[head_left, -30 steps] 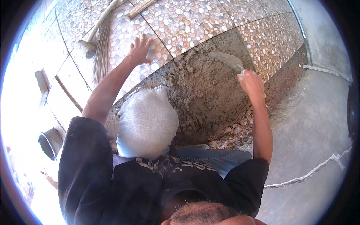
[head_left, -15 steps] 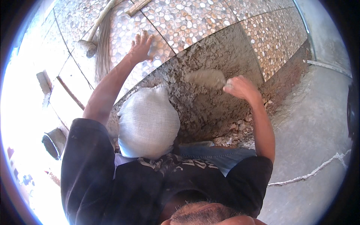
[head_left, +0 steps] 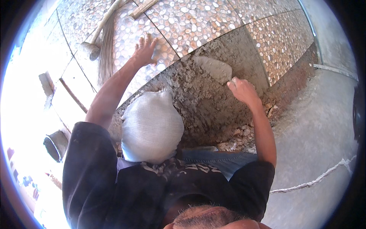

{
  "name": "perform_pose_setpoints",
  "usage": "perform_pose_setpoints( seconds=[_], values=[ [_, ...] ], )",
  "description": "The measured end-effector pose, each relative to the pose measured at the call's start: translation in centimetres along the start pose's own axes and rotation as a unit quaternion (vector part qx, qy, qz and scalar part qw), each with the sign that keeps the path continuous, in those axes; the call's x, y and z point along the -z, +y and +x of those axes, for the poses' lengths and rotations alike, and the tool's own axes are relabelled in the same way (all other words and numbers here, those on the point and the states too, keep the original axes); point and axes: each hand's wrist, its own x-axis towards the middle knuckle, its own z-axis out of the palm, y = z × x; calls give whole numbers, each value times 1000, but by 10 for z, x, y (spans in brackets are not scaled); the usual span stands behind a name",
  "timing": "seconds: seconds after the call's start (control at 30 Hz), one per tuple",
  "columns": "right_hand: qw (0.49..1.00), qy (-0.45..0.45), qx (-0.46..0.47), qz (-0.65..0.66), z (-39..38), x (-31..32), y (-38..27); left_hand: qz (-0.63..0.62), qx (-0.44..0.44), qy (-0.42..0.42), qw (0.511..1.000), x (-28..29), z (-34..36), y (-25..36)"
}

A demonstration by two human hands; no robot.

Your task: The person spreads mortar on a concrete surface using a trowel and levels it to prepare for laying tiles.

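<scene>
My right hand is closed round the handle of a trowel. The trowel's grey, mortar-smeared blade points to the left over the bed of wet mortar. Fingers spread, my left hand lies flat on a pebble-patterned tile just beyond the mortar's edge. A pale woven cloth is stretched over a rounded form, perhaps my knee, between my arms; what lies under it is hidden.
A mallet and a bundle of thin broom bristles lie left of my left hand. A wooden strip rests on the far tiles. Broken rubble borders the mortar nearby. At lower left lies a bucket; a grey concrete floor spreads rightward.
The trowel blade has swung round and now slants up to the left, sharper in view. My right hand has shifted slightly left; my left hand stays on the tile.
</scene>
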Motion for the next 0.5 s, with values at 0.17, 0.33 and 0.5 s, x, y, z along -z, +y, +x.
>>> perform_pose_setpoints(
  seconds=[0.17,0.33,0.5],
  values=[
    [998,-49,34,-22,27,8,-24,7,3,-5,1000,1,1,0],
    [997,-78,0,-16,49,17,-23,-2,-10,3,1000,-1,0,-2],
    [993,-71,-47,-79,39,44,-8,0,-10,8,1000,-1,-3,-3]
  ],
)
